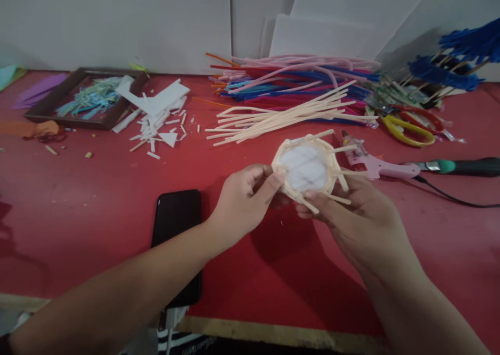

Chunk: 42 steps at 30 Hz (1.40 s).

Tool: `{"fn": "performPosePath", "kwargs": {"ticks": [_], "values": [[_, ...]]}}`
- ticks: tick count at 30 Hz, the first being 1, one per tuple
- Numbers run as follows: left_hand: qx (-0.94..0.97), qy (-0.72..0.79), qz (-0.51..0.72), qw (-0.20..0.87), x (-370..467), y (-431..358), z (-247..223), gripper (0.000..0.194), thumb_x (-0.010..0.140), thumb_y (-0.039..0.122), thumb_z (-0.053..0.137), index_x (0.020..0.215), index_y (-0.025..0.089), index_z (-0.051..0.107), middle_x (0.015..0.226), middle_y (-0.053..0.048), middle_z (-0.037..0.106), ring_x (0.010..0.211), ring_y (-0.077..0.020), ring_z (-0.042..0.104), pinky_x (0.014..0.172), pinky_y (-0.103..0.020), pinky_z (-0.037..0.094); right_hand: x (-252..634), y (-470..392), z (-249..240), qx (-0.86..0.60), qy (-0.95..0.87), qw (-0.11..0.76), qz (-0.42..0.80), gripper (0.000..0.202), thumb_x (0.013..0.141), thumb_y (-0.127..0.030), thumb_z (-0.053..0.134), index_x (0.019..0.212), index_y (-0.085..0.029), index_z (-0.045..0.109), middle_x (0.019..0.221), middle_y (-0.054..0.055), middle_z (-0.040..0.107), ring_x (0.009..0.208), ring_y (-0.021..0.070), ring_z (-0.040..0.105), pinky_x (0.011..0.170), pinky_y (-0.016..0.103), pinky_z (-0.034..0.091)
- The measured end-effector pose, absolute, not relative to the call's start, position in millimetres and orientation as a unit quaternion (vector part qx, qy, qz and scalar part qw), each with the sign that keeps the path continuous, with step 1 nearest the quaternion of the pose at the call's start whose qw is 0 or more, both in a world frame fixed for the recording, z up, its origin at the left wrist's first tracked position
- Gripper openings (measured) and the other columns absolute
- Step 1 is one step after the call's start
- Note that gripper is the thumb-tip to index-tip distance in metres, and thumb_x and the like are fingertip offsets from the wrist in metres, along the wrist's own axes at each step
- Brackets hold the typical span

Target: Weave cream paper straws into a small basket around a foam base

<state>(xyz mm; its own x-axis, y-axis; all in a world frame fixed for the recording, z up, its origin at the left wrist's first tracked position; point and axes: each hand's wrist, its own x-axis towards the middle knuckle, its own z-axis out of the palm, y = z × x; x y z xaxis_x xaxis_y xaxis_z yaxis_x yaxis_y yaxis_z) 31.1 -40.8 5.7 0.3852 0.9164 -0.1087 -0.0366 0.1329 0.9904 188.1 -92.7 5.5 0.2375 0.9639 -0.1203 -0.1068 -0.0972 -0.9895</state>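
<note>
A small round woven piece [305,166], cream at the rim with a white, soft-looking middle, is held above the red table. Several cream sticks poke out from its right and lower edges. My left hand [250,198] pinches the left side of the rim, thumb on top. At the lower right, my right hand [357,214] grips the piece with its thumb over the edge, its other fingers partly hidden beneath. Cream pipe-like stems [273,118] lie in a bundle just beyond the piece.
A black phone [176,219] lies left of centre. Farther right are a pink glue gun [385,167] with a cable, yellow scissors [408,132] and blue fringed items [445,73]. White scraps [158,107] and a brown frame [70,121] sit left, colourful stems [297,73] behind.
</note>
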Motion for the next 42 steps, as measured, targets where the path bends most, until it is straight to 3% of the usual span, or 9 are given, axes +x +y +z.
{"fn": "performPosePath", "kwargs": {"ticks": [4, 9, 13, 17, 23, 29, 33, 39, 42], "values": [[0.478, 0.39, 0.406, 0.674, 32, -39, 6, 0.022, 0.086, 0.03, 0.061, 0.102, 0.018, 0.051, 0.088, -0.006, 0.072, 0.069, -0.015, 0.071, 0.058, -0.025, 0.059, 189, -90, 3, -0.563, -0.328, 0.585, 0.484, 0.031, 0.067, -0.032, 0.082, 0.091, -0.022, 0.065, 0.08, -0.001, 0.072, 0.06, 0.0139, 0.068, 0.059, 0.031, 0.063], [0.481, 0.359, 0.373, 0.708, 34, -39, 5, 0.043, 0.069, 0.013, 0.07, 0.108, 0.017, 0.05, 0.101, -0.008, 0.069, 0.083, -0.0163, 0.07, 0.073, -0.031, 0.059, 183, -91, 5, -0.56, -0.326, 0.603, 0.466, 0.037, 0.066, -0.034, 0.083, 0.096, -0.023, 0.064, 0.089, 0.001, 0.073, 0.064, 0.014, 0.069, 0.062, 0.032, 0.063], [0.538, 0.369, 0.37, 0.662, 34, -39, 2, 0.029, 0.074, 0.029, 0.074, 0.095, 0.015, 0.059, 0.095, -0.007, 0.069, 0.086, -0.0172, 0.067, 0.077, -0.031, 0.055, 173, -95, 7, -0.575, -0.434, 0.57, 0.395, 0.028, 0.076, -0.034, 0.074, 0.1, -0.022, 0.066, 0.097, 0.006, 0.074, 0.08, 0.021, 0.071, 0.068, 0.037, 0.063], [0.561, 0.393, 0.37, 0.627, 33, -37, 1, 0.034, 0.072, 0.039, 0.076, 0.094, 0.016, 0.061, 0.091, -0.005, 0.069, 0.085, -0.0165, 0.066, 0.075, -0.028, 0.053, 170, -96, 10, -0.595, -0.537, 0.526, 0.284, 0.017, 0.085, -0.033, 0.066, 0.097, -0.022, 0.069, 0.11, 0.009, 0.072, 0.101, 0.0241, 0.069, 0.08, 0.038, 0.061], [0.566, 0.37, 0.356, 0.645, 32, -37, 0, 0.029, 0.076, 0.034, 0.072, 0.096, 0.016, 0.061, 0.088, -0.006, 0.07, 0.078, -0.0161, 0.067, 0.069, -0.028, 0.054, 174, -96, 7, -0.592, -0.517, 0.537, 0.306, 0.016, 0.085, -0.035, 0.066, 0.091, -0.021, 0.067, 0.104, 0.008, 0.072, 0.084, 0.02, 0.069, 0.071, 0.036, 0.06], [0.577, 0.372, 0.376, 0.622, 32, -38, 0, 0.021, 0.074, 0.027, 0.073, 0.087, 0.014, 0.061, 0.086, -0.007, 0.069, 0.078, -0.0164, 0.065, 0.073, -0.028, 0.053, 175, -95, 8, -0.597, -0.482, 0.526, 0.367, 0.025, 0.081, -0.039, 0.069, 0.096, -0.02, 0.065, 0.075, 0.002, 0.069, 0.059, 0.0152, 0.063, 0.059, 0.033, 0.056], [0.578, 0.379, 0.359, 0.627, 31, -39, 2, 0.022, 0.075, 0.028, 0.072, 0.088, 0.014, 0.062, 0.085, -0.007, 0.069, 0.076, -0.0176, 0.065, 0.069, -0.029, 0.053, 177, -95, 7, -0.589, -0.447, 0.539, 0.403, 0.025, 0.079, -0.038, 0.072, 0.094, -0.02, 0.064, 0.073, 0.002, 0.069, 0.057, 0.0136, 0.061, 0.056, 0.031, 0.055], [0.614, 0.36, 0.328, 0.62, 31, -37, 3, 0.035, 0.075, 0.032, 0.074, 0.104, 0.015, 0.063, 0.106, -0.011, 0.071, 0.098, -0.0236, 0.066, 0.087, -0.036, 0.052, 179, -90, 0, -0.539, -0.309, 0.612, 0.488, 0.03, 0.065, -0.032, 0.082, 0.086, -0.021, 0.065, 0.073, -0.002, 0.069, 0.052, 0.0094, 0.059, 0.052, 0.026, 0.055], [0.616, 0.358, 0.319, 0.625, 31, -37, 1, 0.033, 0.077, 0.034, 0.073, 0.102, 0.016, 0.062, 0.102, -0.01, 0.072, 0.093, -0.0218, 0.068, 0.084, -0.035, 0.052, 179, -88, 0, -0.524, -0.269, 0.636, 0.499, 0.027, 0.061, -0.029, 0.084, 0.079, -0.02, 0.066, 0.068, -0.003, 0.067, 0.051, 0.0082, 0.059, 0.05, 0.023, 0.054]]}}
